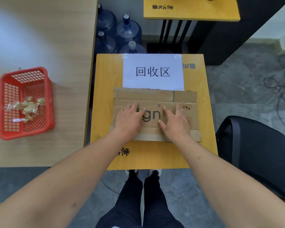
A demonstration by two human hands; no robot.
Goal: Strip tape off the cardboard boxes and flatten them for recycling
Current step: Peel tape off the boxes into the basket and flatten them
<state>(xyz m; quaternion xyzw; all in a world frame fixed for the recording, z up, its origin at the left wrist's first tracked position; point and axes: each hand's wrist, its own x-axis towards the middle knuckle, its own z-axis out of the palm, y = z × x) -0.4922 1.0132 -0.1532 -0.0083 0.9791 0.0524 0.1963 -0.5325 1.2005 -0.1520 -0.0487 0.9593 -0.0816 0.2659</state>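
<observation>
A flattened brown cardboard box printed with dark lettering lies on the small yellow wooden table, its far edge just overlapping the white paper sign taped there. The left hand and the right hand both press down on it, palms flat and fingers spread straight, grasping nothing. On the pale wooden desk to the left stands a red plastic mesh basket holding crumpled wads of what looks like stripped tape, though they are too blurred to be sure. Judging from this, the box in hand is already stripped and collapsed, and only the final pressing flat remains. No other boxes are in view, so whether more are waiting cannot be told.
</observation>
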